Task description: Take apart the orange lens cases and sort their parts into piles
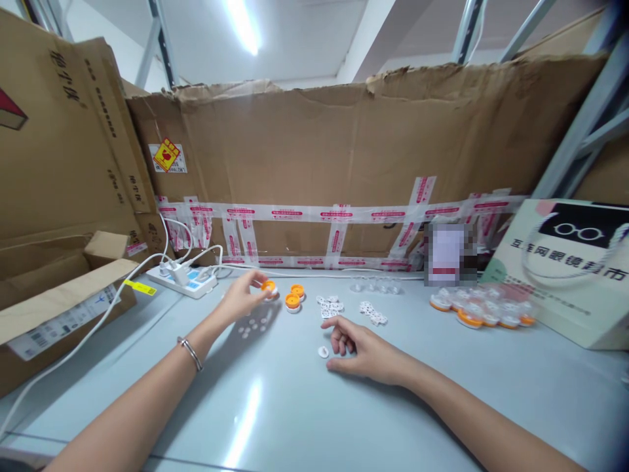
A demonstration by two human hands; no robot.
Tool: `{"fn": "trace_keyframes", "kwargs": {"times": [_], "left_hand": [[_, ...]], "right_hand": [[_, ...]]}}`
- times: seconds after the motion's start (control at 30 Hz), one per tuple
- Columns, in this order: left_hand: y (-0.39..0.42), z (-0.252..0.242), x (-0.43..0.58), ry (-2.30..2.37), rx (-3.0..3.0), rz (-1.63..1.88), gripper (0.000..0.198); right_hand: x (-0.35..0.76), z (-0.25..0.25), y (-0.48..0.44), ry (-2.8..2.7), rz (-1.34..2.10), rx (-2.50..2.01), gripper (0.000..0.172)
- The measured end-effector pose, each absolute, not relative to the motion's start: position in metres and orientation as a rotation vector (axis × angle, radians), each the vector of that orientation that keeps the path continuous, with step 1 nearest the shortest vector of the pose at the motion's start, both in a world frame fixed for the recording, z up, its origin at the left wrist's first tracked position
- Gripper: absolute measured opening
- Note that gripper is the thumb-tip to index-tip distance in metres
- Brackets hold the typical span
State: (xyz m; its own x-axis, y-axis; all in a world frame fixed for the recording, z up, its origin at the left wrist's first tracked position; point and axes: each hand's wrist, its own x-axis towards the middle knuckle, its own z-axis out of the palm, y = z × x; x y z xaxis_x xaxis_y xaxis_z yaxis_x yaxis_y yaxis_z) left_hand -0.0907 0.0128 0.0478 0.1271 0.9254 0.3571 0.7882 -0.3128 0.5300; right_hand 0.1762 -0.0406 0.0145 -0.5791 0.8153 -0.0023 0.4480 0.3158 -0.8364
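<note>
My left hand [244, 296] is stretched forward and pinches a small orange-and-white round cap [268, 286] just above the grey table [275, 406]. Two more orange caps [295, 296] stand close to its right. My right hand [361, 349] rests on the table with fingers curled loosely, its fingertips beside a small white ring-shaped piece [323, 352]; nothing shows inside that hand. Several small white discs [254, 326] lie under my left hand. Two little heaps of white pieces [330, 306] [372, 313] lie beyond my right hand.
A clear bag of orange-and-white caps [484, 307] lies at the right, next to a printed paper bag [570, 269]. A white power strip [183, 278] with plugs and cables sits at the back left, beside an open cardboard box [54, 301]. Taped cardboard [344, 170] walls the back.
</note>
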Motion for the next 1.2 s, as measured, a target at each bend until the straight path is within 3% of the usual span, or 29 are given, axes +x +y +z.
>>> {"fn": "trace_keyframes", "kwargs": {"times": [0.2, 0.6, 0.7, 0.83, 1.0, 1.2], "left_hand": [[0.038, 0.031, -0.120, 1.977, 2.240, 0.838, 0.014], [0.038, 0.024, -0.097, 1.908, 2.331, 0.867, 0.021], [0.018, 0.033, -0.079, 1.675, 2.472, 0.879, 0.017], [-0.018, 0.041, -0.045, 0.918, 2.693, 0.548, 0.020], [-0.037, 0.037, -0.027, 0.677, 2.707, 0.395, 0.019], [-0.033, 0.029, -0.032, 0.728, 2.675, 0.455, 0.022]], "right_hand": [[0.176, 0.013, -0.040, -2.173, 1.167, -1.127, 0.042], [0.175, 0.017, -0.042, -2.174, 1.170, -1.119, 0.034], [0.176, 0.015, -0.040, -2.151, 1.181, -1.058, 0.026], [0.173, 0.013, -0.038, -2.120, 1.179, -1.035, 0.018], [0.182, 0.019, -0.027, -2.064, 0.924, -1.177, 0.007], [0.257, 0.037, 0.008, -1.790, 0.350, -1.659, 0.013]]}}
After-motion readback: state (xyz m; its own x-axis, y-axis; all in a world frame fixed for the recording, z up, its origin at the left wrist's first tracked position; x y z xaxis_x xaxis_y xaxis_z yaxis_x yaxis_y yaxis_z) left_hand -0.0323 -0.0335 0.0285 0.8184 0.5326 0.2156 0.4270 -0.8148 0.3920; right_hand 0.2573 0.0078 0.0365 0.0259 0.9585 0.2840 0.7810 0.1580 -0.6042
